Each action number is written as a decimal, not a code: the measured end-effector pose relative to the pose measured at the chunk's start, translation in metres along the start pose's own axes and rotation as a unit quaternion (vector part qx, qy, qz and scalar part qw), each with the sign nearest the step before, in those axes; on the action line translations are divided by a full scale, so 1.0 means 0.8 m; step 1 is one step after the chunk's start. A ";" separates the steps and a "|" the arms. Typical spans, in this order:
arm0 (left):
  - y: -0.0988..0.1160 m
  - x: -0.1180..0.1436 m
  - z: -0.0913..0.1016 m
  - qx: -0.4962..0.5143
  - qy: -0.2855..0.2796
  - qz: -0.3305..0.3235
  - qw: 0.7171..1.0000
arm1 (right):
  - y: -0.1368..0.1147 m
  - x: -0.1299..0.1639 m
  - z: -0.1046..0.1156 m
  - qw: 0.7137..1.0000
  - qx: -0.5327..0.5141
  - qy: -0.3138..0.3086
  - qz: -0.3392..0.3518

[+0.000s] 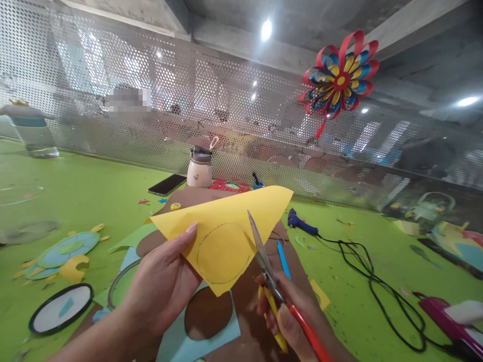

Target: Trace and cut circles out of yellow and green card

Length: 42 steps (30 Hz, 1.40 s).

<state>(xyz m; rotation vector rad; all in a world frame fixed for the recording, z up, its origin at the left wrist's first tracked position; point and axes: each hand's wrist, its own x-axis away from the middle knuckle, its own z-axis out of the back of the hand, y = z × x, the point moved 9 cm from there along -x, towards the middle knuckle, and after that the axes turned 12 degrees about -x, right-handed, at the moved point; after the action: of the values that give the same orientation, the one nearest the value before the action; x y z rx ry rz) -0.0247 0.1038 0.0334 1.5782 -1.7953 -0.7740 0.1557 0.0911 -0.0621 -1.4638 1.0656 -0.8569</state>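
The left hand (pixel 166 281) was up off the table, pinching the yellow paper (pixel 222 236) by its lower left edge, thumb on top and the fingers tucked behind, so the sheet hung stiff in the air with the pencilled circle (pixel 225 254) turned to face the person. The right hand (pixel 290 317) was wrapped around the scissors (pixel 269 274), fingers through the yellow and red handles, and the blades pointed up and away, lying right across the circle's right side. Were the blades parted around the paper's edge or merely laid over it? From this angle I could not quite tell; they looked nearly closed.

Held high like that, the sheet stayed clear of the clutter below: a brown sheet (pixel 241 311) spread on the green table (pixel 75 191), a light blue sheet (pixel 222 334) on it with a round hole cut out, and a blue pen (pixel 284 259) just past the scissor tips. To the left lay a blue and yellow paper shape (pixel 64 251) and a black-rimmed disc (pixel 61 309). Farther back stood a small cream jar (pixel 199 171) beside a phone (pixel 167 184), and a blue glue gun (pixel 300 223) trailed its black cord (pixel 377 286) off to the right. A paper flower (pixel 339 80) hung on the perforated screen.
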 end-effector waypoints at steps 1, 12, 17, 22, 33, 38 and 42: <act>0.001 0.000 0.001 -0.004 0.004 -0.001 1.000 | -0.005 0.003 -0.001 1.000 0.006 -0.001 -0.002; 0.000 -0.010 0.011 -0.011 0.034 0.018 0.999 | -0.062 0.035 -0.017 0.997 0.078 -0.013 -0.019; 0.000 -0.009 0.008 -0.034 0.027 0.033 0.998 | -0.070 0.037 -0.021 0.991 0.130 0.004 -0.032; 0.003 -0.001 -0.002 -0.130 -0.003 0.027 0.991 | -0.069 0.038 -0.019 0.987 0.154 0.022 -0.041; -0.006 0.004 -0.008 -0.205 -0.033 0.023 0.978 | -0.079 0.039 -0.022 0.986 0.167 0.005 0.008; -0.012 0.002 -0.008 -0.201 -0.042 0.028 0.978 | -0.079 0.039 -0.022 0.986 0.166 0.002 0.006; -0.012 0.003 -0.008 -0.198 -0.049 0.023 0.979 | -0.076 0.039 -0.021 0.987 0.161 0.008 -0.002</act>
<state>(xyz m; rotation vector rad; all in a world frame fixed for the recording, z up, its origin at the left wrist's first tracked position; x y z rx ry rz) -0.0140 0.1002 0.0299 1.2511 -1.6134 -1.1234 0.1610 0.0572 -0.0006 -1.1893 0.8879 -0.9938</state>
